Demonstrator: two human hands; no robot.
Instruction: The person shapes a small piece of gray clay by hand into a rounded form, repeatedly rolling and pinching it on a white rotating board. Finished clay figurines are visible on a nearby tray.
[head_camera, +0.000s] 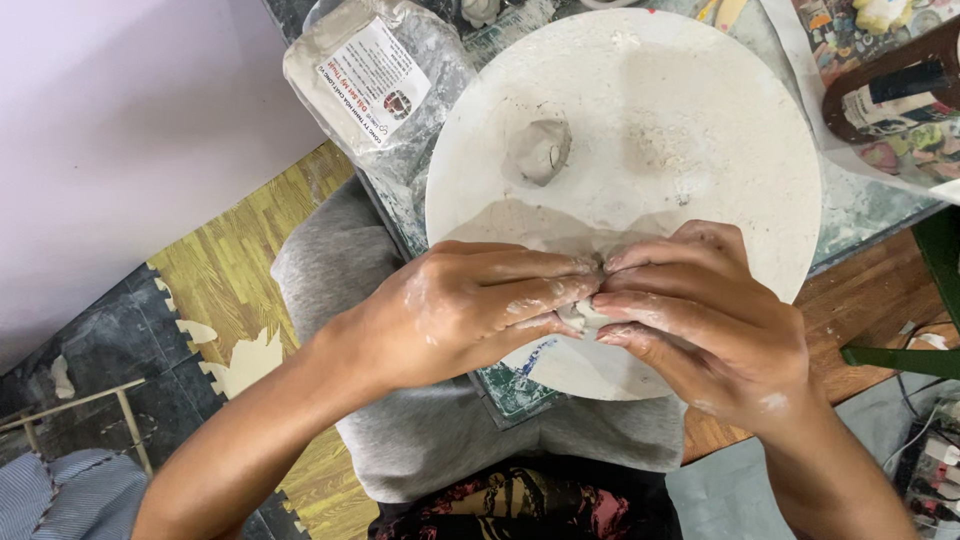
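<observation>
Round white work board (700, 150), dusted with clay, rests on a cluttered table above the person's lap. Left hand (460, 305) and right hand (700, 320) meet fingertip to fingertip at its near edge, both pinched shut on a small grey clay piece (583, 316) lying directly between them, equally near each. A second clay lump (540, 150) sits well apart, farther up the board.

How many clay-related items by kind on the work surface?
Round white board: 1
Clay piece lying loose on the board: 1
Clay piece pinched between left hand and right hand, mostly hidden: 1
Clear plastic bag of clay with a label: 1
Total: 4
</observation>
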